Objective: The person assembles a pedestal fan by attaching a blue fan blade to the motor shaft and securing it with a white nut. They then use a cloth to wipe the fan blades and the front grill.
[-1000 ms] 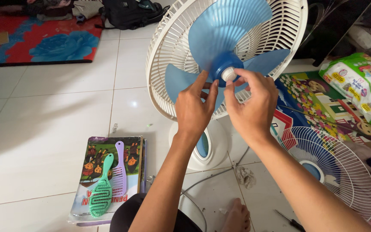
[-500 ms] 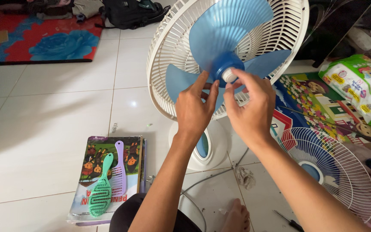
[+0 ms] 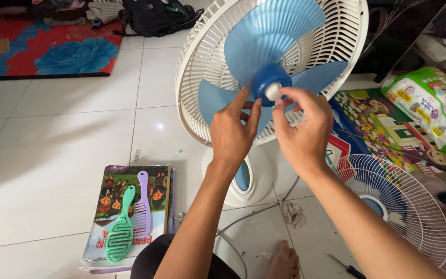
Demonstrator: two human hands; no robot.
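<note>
My right hand (image 3: 303,132) pinches the small white cap (image 3: 273,91) at the hub of the blue fan blade (image 3: 272,39), thumb and fingertips closed around it. My left hand (image 3: 232,129) is just beside it, fingers loosely spread and resting on the lower left blade and the hub (steadying it, not gripping). The blade sits inside the fan's white rear grille (image 3: 202,57), which stands upright on the tiled floor (image 3: 52,150) on its white base (image 3: 256,178). The loose front grille (image 3: 398,204) lies flat on the floor to my right. Near the right edge rests a soft plastic pack (image 3: 427,106), green and white with pink patches. By my left knee lies a rectangular picture book (image 3: 156,194), carrying a green hairbrush (image 3: 120,232) and a lilac comb (image 3: 143,204).
</note>
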